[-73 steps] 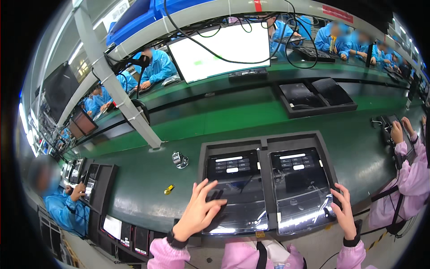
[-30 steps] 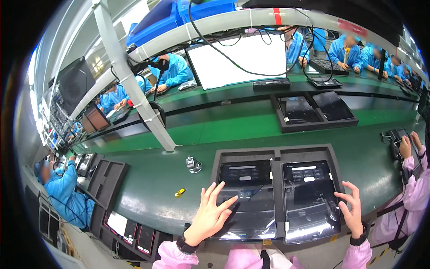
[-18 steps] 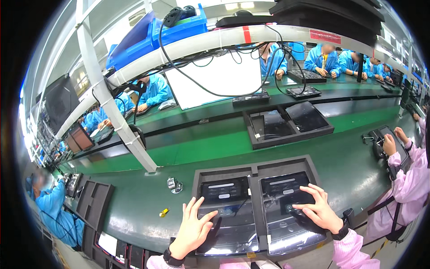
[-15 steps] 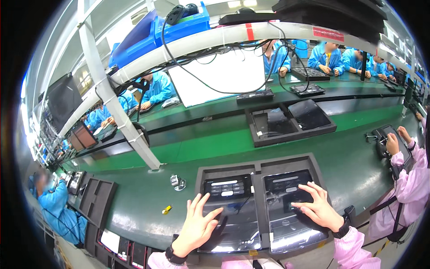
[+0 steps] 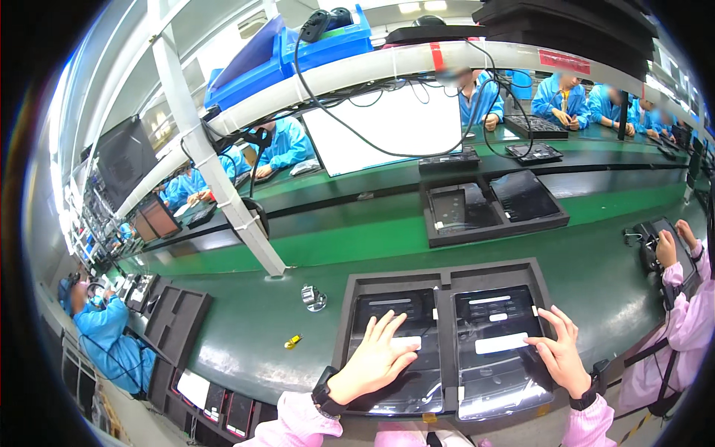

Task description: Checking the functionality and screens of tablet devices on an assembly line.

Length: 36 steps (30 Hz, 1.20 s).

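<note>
Two dark tablets lie side by side in a grey-black foam tray (image 5: 484, 274), screens up and lit. My left hand (image 5: 372, 366) is over the left tablet (image 5: 395, 401), fingers spread and holding nothing. Its palm and fingers hide much of that screen, and a white patch shows by its index finger. On the right tablet (image 5: 495, 372), a white bar lights mid-screen. The index fingertip of my right hand (image 5: 564, 357) is at the bar's right end, the other fingers stretched out past the tablet's right edge. Whether the fingertips press the glass I cannot tell.
Left of the tray on the green bench lie a small yellow item (image 5: 293, 342) and a clear-and-metal piece (image 5: 313, 298). Another foam tray (image 5: 484, 237) with dark tablets sits farther back. A white post (image 5: 223, 186) rises at left. Co-workers in blue and pink sit around.
My left hand has moved up and right over its tablet. My right hand has shifted toward the right tablet's edge, and a white bar now shows there. The whole view has shifted slightly.
</note>
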{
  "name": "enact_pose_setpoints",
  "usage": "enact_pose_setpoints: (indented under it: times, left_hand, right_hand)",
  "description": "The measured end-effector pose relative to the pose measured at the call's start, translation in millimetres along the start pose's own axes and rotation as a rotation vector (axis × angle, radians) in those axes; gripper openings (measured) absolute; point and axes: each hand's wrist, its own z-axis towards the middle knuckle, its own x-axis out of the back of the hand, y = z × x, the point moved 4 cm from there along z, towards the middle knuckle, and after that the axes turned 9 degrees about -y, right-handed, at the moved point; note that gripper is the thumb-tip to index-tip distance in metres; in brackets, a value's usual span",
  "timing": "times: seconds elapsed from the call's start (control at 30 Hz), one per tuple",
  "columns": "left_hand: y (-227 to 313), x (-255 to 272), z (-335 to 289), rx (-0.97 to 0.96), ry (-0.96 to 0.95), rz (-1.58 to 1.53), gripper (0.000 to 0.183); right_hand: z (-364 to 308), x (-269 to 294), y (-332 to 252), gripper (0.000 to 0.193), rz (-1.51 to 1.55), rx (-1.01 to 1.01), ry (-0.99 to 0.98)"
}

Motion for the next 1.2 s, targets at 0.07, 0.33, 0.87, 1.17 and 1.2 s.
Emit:
enact_pose_setpoints:
  times: [0.07, 0.33, 0.87, 1.17, 1.2]
  left_hand:
    - [0, 5, -2, -0.006, 0.010, 0.028, 0.027]
    - [18, 33, -28, 0.057, 0.021, 0.013, 0.037]
    - [162, -53, -25, -0.129, -0.150, -0.078, 0.067]
    - [154, -78, -28, -0.108, -0.037, -0.057, 0.066]
    - [154, -79, -28, -0.099, -0.029, -0.055, 0.066]
  right_hand:
    - [-3, 0, 3, 0.022, -0.013, -0.011, -0.002]
    - [-3, -1, 2, 0.019, -0.070, 0.019, -0.024]
    - [-139, -69, 0, 0.037, 0.752, -0.523, 0.393]
    - [-130, -89, 5, 0.041, 0.934, -0.495, 0.382]
    - [-135, -92, 6, 0.041, 0.935, -0.486, 0.374]
